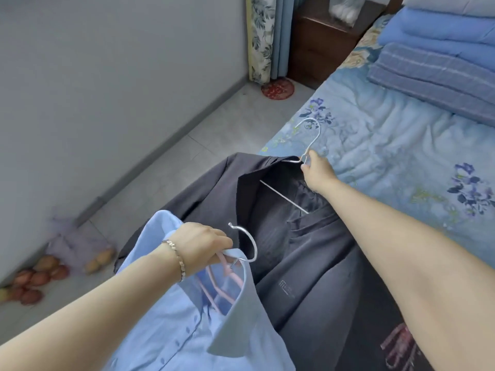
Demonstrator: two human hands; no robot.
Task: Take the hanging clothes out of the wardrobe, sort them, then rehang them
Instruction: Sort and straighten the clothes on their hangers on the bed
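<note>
Fruit (34,277) lies on the floor (214,124) at far left. My left hand (201,245) has its fingers curled round the pink hanger (227,271) inside the blue shirt (166,330). Beside it hangs the dark jacket (294,250). My right hand (317,170), fingers clamped on its wire hanger (312,135), holds it at the edge of the bed (401,156).
</note>
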